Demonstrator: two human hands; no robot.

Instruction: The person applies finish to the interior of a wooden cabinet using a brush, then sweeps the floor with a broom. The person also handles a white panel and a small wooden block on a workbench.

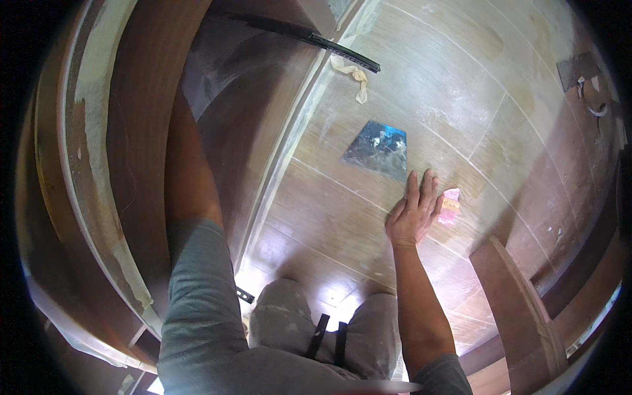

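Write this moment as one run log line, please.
left hand: unseen | left arm: in cabinet | right hand: on floor beside pink scrap | dark plate: on floor

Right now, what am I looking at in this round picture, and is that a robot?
No robot: a person wears a camera on their head, looking down. Its very wide lens bends straight lines. The right hand is open, palm down on the floor, beside a pink scrap and a dark shiny plate; it holds nothing I can see. The left arm reaches into a brown cabinet, which hides that hand. Farther up are a crumpled pale strip and a black rail sticking out.
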